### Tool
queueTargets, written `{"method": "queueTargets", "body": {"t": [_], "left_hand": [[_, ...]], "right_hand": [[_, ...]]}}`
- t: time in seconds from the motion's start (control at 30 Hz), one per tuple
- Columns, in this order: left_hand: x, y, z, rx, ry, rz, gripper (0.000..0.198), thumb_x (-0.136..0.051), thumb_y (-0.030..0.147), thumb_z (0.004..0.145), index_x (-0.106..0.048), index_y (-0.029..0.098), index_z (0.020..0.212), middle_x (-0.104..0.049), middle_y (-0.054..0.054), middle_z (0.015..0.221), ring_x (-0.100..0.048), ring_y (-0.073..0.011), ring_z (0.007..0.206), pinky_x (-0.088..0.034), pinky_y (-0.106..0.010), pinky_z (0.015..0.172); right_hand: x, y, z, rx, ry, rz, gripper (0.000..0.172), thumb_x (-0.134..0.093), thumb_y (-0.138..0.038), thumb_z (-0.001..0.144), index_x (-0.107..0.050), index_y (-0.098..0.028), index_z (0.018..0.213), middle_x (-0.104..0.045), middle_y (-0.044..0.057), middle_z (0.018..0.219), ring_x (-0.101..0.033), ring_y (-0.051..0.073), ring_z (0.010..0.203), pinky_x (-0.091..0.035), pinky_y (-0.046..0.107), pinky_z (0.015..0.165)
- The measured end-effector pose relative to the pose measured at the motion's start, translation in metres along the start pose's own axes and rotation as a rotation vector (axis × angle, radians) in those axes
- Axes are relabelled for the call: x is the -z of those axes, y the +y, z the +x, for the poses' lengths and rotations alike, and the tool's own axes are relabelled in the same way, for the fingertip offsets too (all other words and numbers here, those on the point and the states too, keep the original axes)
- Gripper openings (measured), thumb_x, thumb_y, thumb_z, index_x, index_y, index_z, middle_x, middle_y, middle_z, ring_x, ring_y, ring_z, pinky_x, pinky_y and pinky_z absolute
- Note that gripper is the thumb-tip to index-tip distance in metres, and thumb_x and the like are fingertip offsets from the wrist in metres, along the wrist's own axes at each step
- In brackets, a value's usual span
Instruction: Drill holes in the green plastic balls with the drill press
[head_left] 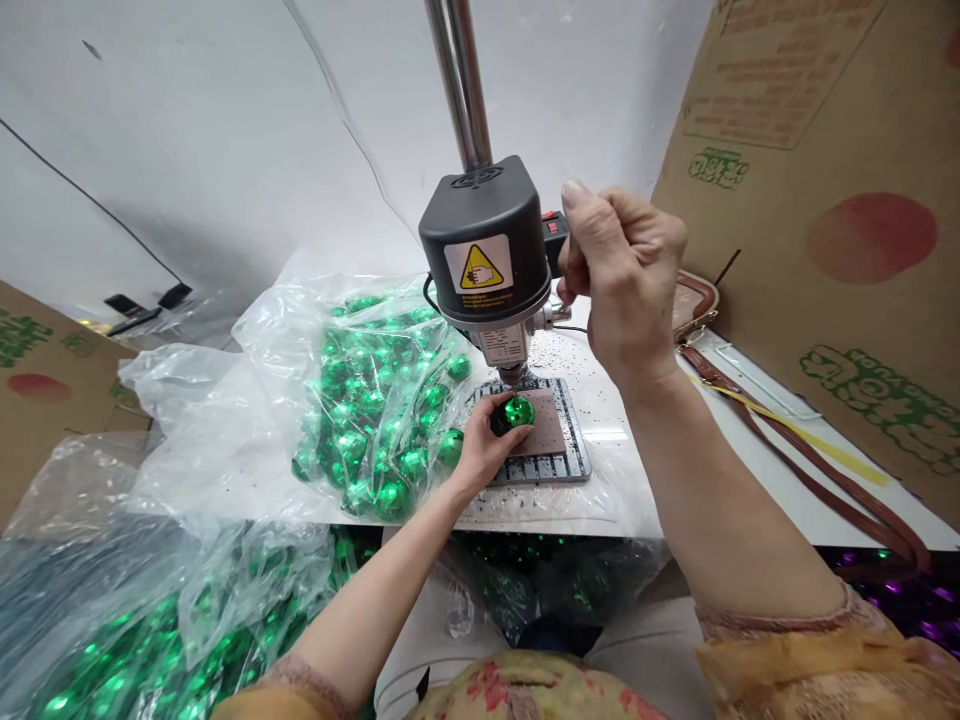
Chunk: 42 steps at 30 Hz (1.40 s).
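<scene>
My left hand [489, 440] is closed around a shiny green ball [519, 411], thumb in front and fingers behind. It holds the ball on a brownish square pad [547, 425] over the slotted grey base plate [579, 462]. Directly above stands a small black bench drill press [484, 245], its chuck [512, 374] pointing down at the top of the ball. The bit appears to touch the ball or nearly so. Raised at the right of the drill head, my right hand [626, 265] is in a fist by the silver feed hub [553, 316]; the lever inside the fingers is mostly hidden.
An open clear plastic bag [255, 375] of green balls lies left on the white table [637, 500]. More bagged green balls [150, 650] sit below. Dark shavings surround the base. A brown bag strap [795, 450] and large cardboard box [810, 200] stand right.
</scene>
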<state>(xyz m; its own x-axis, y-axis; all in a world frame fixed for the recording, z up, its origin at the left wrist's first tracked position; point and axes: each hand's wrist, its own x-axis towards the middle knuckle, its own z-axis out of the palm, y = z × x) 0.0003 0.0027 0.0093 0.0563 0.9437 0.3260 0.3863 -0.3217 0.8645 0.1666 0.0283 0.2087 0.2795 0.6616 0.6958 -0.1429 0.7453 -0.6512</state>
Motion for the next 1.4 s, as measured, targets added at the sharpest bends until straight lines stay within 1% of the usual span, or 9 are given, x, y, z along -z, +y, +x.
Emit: {"method": "queueTargets", "body": {"t": [0.1, 0.23, 0.37, 0.47, 0.67, 0.83, 1.03, 1.23, 1.4], "left_hand": [[-0.006, 0.004, -0.001, -0.049, 0.005, 0.0, 0.046, -0.081, 0.031, 0.074, -0.064, 0.02, 0.116, -0.067, -0.009, 0.114, -0.064, -0.0264, 0.109, -0.051, -0.043, 0.097], [-0.012, 0.005, -0.005, 0.001, 0.025, -0.028, 0.048, -0.08, 0.029, 0.075, -0.06, 0.019, 0.118, -0.069, -0.008, 0.111, -0.066, -0.0249, 0.105, -0.052, -0.042, 0.095], [-0.012, 0.004, -0.008, 0.023, 0.037, -0.043, 0.048, -0.082, 0.028, 0.074, -0.059, 0.02, 0.115, -0.069, -0.006, 0.106, -0.067, -0.023, 0.098, -0.054, -0.039, 0.09], [-0.012, 0.005, -0.008, 0.028, 0.035, -0.057, 0.048, -0.082, 0.027, 0.073, -0.059, 0.02, 0.115, -0.069, -0.006, 0.107, -0.067, -0.0231, 0.1, -0.053, -0.04, 0.092], [-0.012, 0.005, -0.008, 0.025, 0.025, -0.083, 0.048, -0.082, 0.028, 0.074, -0.059, 0.02, 0.116, -0.069, -0.006, 0.11, -0.065, -0.023, 0.103, -0.051, -0.04, 0.095], [-0.013, 0.0, -0.008, 0.027, 0.032, -0.091, 0.049, -0.082, 0.029, 0.074, -0.059, 0.021, 0.116, -0.068, -0.007, 0.113, -0.065, -0.0231, 0.106, -0.05, -0.041, 0.097], [-0.014, 0.001, -0.009, 0.018, 0.033, -0.102, 0.048, -0.083, 0.028, 0.074, -0.059, 0.021, 0.116, -0.068, -0.007, 0.114, -0.065, -0.0233, 0.108, -0.05, -0.04, 0.099], [-0.014, 0.001, -0.008, 0.007, 0.04, -0.091, 0.048, -0.082, 0.028, 0.074, -0.06, 0.021, 0.115, -0.068, -0.007, 0.115, -0.064, -0.0235, 0.109, -0.05, -0.041, 0.099], [-0.014, 0.002, -0.009, 0.008, 0.05, -0.095, 0.047, -0.082, 0.029, 0.074, -0.06, 0.021, 0.115, -0.068, -0.007, 0.113, -0.065, -0.0233, 0.108, -0.051, -0.04, 0.098]], "right_hand": [[-0.001, 0.004, 0.012, -0.063, -0.023, 0.037, 0.045, -0.063, -0.041, 0.089, -0.041, -0.021, 0.055, -0.037, -0.008, 0.046, -0.029, 0.004, 0.037, -0.024, 0.024, 0.036], [-0.001, 0.005, 0.014, -0.057, -0.029, 0.044, 0.048, -0.065, -0.047, 0.087, -0.04, -0.021, 0.054, -0.036, -0.008, 0.045, -0.029, 0.004, 0.036, -0.022, 0.024, 0.034], [-0.001, 0.0, -0.001, 0.042, 0.018, -0.01, 0.048, -0.063, -0.037, 0.089, -0.037, -0.021, 0.052, -0.032, -0.008, 0.045, -0.029, 0.004, 0.039, -0.023, 0.025, 0.039], [0.001, -0.001, -0.02, 0.12, 0.062, -0.028, 0.048, -0.062, -0.027, 0.09, -0.034, -0.02, 0.052, -0.03, -0.008, 0.047, -0.03, 0.004, 0.041, -0.025, 0.026, 0.042], [0.006, 0.009, -0.048, 0.278, 0.11, -0.076, 0.049, -0.058, -0.024, 0.092, -0.034, -0.018, 0.05, -0.028, -0.006, 0.049, -0.032, 0.003, 0.045, -0.027, 0.026, 0.047], [0.008, 0.018, -0.052, 0.344, 0.12, -0.011, 0.052, -0.059, -0.021, 0.091, -0.027, -0.017, 0.05, -0.024, -0.006, 0.048, -0.034, 0.003, 0.042, -0.027, 0.026, 0.045], [0.01, 0.025, -0.055, 0.412, 0.124, -0.006, 0.051, -0.06, -0.021, 0.089, -0.026, -0.018, 0.051, -0.027, -0.006, 0.047, -0.032, 0.005, 0.042, -0.026, 0.028, 0.045], [0.013, 0.033, -0.059, 0.451, 0.132, -0.027, 0.053, -0.06, -0.022, 0.087, -0.02, -0.019, 0.051, -0.024, -0.005, 0.046, -0.026, 0.007, 0.04, -0.023, 0.03, 0.041], [0.017, 0.041, -0.059, 0.546, 0.113, -0.013, 0.052, -0.059, -0.019, 0.084, -0.018, -0.02, 0.053, -0.023, -0.006, 0.047, -0.022, 0.006, 0.039, -0.022, 0.029, 0.038]]}}
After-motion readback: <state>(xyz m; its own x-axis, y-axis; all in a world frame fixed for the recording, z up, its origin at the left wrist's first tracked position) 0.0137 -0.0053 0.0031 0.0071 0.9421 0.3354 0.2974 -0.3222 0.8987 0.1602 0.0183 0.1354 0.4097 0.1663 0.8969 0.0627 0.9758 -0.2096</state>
